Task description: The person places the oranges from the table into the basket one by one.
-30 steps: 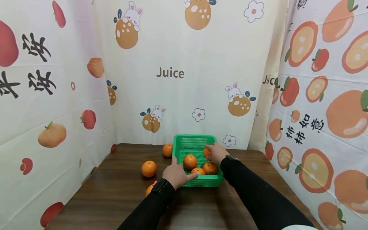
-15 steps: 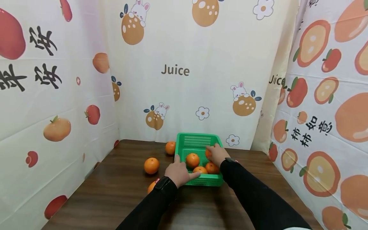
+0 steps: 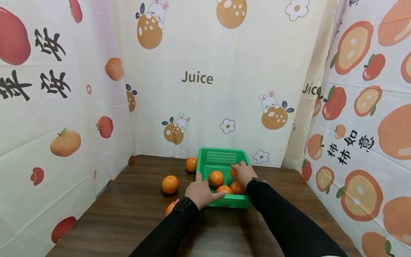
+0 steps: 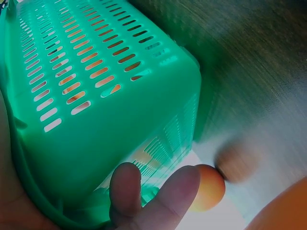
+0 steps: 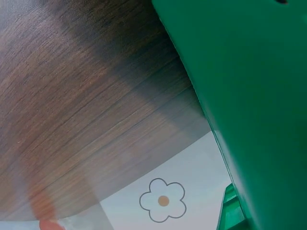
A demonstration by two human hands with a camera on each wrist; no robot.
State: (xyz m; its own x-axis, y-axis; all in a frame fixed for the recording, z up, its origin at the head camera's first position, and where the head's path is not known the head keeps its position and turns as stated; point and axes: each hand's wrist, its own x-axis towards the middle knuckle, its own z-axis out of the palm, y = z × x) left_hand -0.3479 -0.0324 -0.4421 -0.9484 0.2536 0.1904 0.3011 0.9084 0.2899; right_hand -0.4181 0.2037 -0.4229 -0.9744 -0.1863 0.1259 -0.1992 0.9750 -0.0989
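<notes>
Green plastic basket (image 3: 239,156) sits mid-table; the left hand (image 3: 200,192) grips its near-left corner, while the right hand (image 3: 244,172) pinches an orange (image 3: 233,172) inside. Only the left wrist view shows fingers (image 4: 125,189) curled under the wall. Since earlier, nothing has visibly moved.

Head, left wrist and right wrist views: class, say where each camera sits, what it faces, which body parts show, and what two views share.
Head: on the head, looking down at the table, green basket and oranges; both hands and sleeves show.
Left wrist: beside the left hand, facing the basket's outer wall; fingers show.
Right wrist: low by the right hand, facing basket wall and tabletop; no body shows.
Shared: basket and table.
</notes>
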